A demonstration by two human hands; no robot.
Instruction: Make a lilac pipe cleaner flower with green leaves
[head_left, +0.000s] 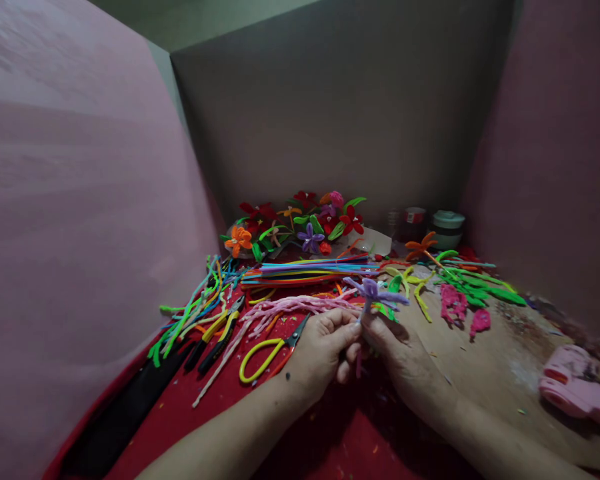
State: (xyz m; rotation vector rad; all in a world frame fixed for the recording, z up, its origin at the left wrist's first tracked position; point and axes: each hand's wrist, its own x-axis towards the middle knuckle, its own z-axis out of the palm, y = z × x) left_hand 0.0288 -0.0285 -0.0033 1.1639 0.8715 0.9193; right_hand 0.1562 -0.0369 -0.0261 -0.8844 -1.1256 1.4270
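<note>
A purple pipe-cleaner flower (373, 291) stands upright between my two hands, its petals spread at the top. My left hand (327, 343) pinches the stem just below the bloom with thumb and fingers. From the other side my right hand (395, 347) closes on the same stem, its fingertips partly hidden. A short purple stem end pokes out beneath the fingers. Beside my left wrist lie scissors (263, 360) with yellow and orange handles. Pink pipe cleaners (290, 308) lie just behind my left hand.
Pliers (223, 333) and green pipe cleaners (180, 320) lie at left. Finished flowers (310, 237) stand behind bundled pipe cleaners (315, 267). On the brown board (485, 373) are pink pieces (453, 303), green leaves (480, 283) and a pink glue gun (575, 383). Pink panels (80, 200) flank the table.
</note>
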